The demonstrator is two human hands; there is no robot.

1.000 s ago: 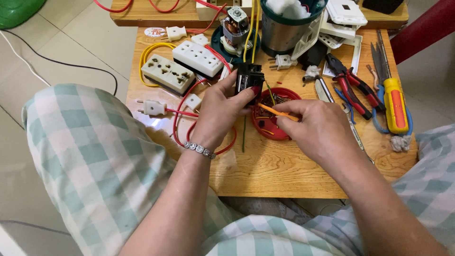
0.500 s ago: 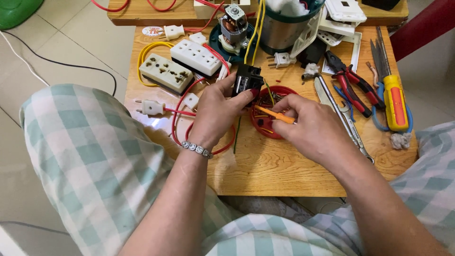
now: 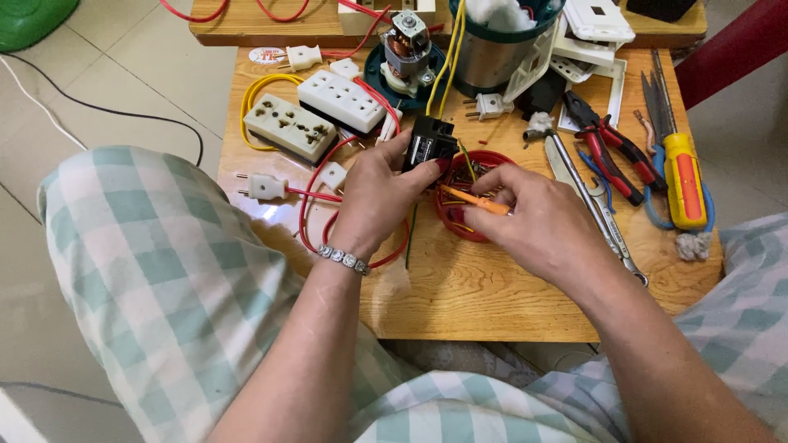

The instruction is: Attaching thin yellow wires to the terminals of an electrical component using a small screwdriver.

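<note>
— Since the earlier frame, what moved?
— Little: right hand, pinching the orange screwdriver, nudged its tip leftward over the red housing mid-tabletop.
— Left hand?
— Clasping the black block above it.

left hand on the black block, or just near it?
Touching. The head view shows the left hand with its thumb and fingertips wrapped on the black block, holding it above the red round housing.

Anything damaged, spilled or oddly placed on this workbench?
Nothing spilled. The motor sits bare on its green base, out of any housing, and red wire loops loosely under the left hand. A cluttered table, not damage.
</note>
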